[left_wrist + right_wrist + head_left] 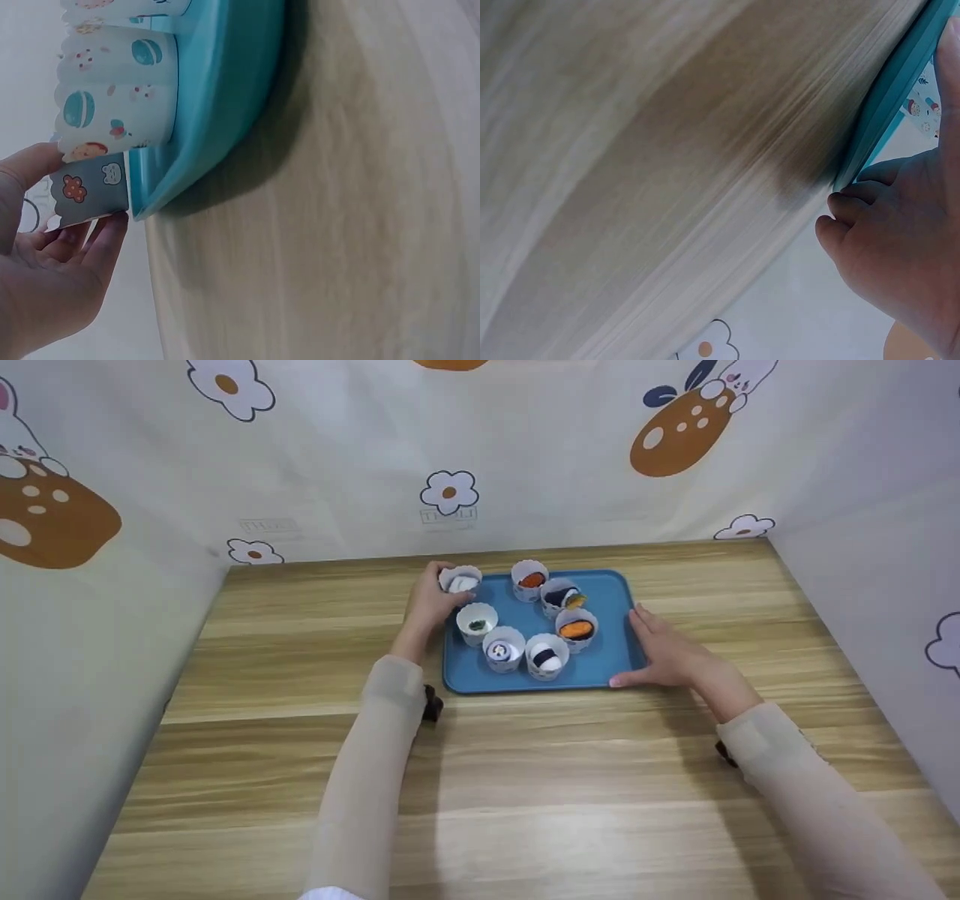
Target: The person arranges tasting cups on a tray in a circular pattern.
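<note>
My left hand (431, 604) grips a paper cup (460, 578) with a white piece inside, at the far left corner of the blue tray (517, 685). Thumb and fingers are on opposite sides of this cup in the left wrist view, where its wall (94, 184) bears small printed pictures. On the tray's right side, my right hand (667, 651) rests with its fingers along the outer edge and its thumb over the near right corner. In the right wrist view, the fingertips (847, 206) lie right at the tray's outer wall (885, 94).
On the tray, several scalloped paper cups form a curve. They hold toy sushi-like pieces: orange (577, 629), red (532, 580), black-banded white (547, 660), a round one (499, 651) and a green one (478, 625). A patterned cloth wall (360, 487) backs the wooden table (285, 735).
</note>
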{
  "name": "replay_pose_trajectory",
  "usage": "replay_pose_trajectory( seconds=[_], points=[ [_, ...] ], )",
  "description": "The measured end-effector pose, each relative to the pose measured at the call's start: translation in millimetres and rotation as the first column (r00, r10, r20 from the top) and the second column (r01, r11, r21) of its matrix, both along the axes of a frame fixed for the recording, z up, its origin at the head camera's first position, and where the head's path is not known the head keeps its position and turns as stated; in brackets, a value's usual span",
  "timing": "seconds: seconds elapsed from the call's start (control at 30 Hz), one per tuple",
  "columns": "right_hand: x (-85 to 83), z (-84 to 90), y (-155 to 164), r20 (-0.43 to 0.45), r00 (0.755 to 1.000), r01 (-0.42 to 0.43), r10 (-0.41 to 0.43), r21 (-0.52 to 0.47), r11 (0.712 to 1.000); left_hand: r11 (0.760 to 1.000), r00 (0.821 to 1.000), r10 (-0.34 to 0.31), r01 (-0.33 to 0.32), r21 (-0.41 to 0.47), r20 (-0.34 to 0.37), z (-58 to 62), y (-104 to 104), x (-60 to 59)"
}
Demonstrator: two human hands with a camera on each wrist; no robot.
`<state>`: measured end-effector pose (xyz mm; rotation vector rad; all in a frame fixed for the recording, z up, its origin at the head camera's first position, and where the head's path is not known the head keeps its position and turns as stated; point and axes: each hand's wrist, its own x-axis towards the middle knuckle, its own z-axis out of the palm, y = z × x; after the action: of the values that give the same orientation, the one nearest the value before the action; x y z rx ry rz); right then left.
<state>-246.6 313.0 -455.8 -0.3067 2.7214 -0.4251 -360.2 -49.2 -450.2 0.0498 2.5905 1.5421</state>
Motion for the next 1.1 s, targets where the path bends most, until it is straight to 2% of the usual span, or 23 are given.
replay_pose_trajectory(
  seconds=[0.33, 0.47, 0.73, 0.93, 1.1],
  points=[
    [-1.1, 0.2, -0.4, 0.023, 1.0, 0.014, -0.014, -0.005, 1.0, 0.997, 0.994, -0.076, 0.076, 0.001, 0.079, -1.1, 3.9, 0.7],
    [-1.9, -0.1, -0.9, 0.026, 1.0, 0.008, -0.008, -0.002, 1.0, 0.995, 0.99, -0.088, 0.083, 0.048, 0.109, -1.9, 3.5, 0.9],
    [-3.1, 0.7, -2.3, 0.028, 1.0, 0.009, -0.009, 0.001, 1.0, 0.978, 0.983, -0.149, 0.13, 0.161, 0.107, -5.6, 5.1, 3.7],
    [-2.9, -1.4, 0.8, 0.014, 1.0, 0.007, -0.007, -0.017, 1.0, 0.975, 0.975, -0.188, 0.171, 0.14, 0.122, -2.2, 9.0, 6.6],
    [-0.7, -3.8, 6.4, 0.006, 1.0, 0.013, -0.013, -0.026, 1.0, 0.976, 0.972, -0.195, 0.178, 0.127, 0.129, 1.3, 10.3, 7.7]
  ],
)
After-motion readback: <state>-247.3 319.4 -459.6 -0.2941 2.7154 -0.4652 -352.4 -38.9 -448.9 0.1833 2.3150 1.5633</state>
